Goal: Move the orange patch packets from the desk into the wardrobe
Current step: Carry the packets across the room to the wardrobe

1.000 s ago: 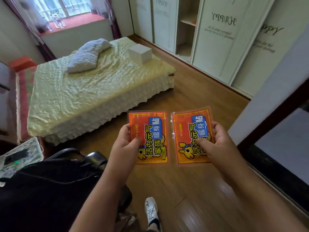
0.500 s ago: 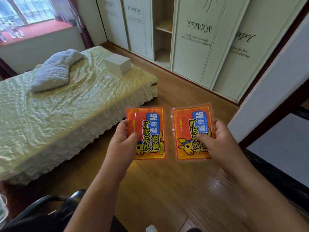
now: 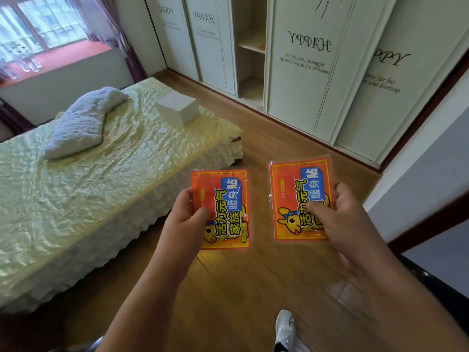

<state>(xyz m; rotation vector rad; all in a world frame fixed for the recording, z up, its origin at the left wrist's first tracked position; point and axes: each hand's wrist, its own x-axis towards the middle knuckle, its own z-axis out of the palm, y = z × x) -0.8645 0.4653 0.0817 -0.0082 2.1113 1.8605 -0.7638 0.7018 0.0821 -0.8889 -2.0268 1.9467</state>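
Observation:
Two orange patch packets with blue and yellow print are held up side by side over the wood floor. My left hand point(image 3: 186, 217) pinches the left packet point(image 3: 224, 196) at its left edge, thumb on the front. My right hand point(image 3: 337, 214) pinches the right packet point(image 3: 291, 196) at its right edge, thumb across its printed face. The white wardrobe point(image 3: 304, 80) stands ahead along the wall. One of its sliding doors is open, showing a narrow gap with a shelf point(image 3: 253, 45) inside. The desk is out of view.
A bed point(image 3: 101, 179) with a pale green cover fills the left, carrying a folded blanket point(image 3: 81, 123) and a white box point(image 3: 177, 110). A white wall point(image 3: 418, 168) with dark trim stands at the right. My white shoe point(image 3: 285, 326) shows on the floor below.
The view has moved forward and turned right toward the wardrobe; the chair and bag at lower left have left the frame. Both hands still hold their packets, now slightly further apart.

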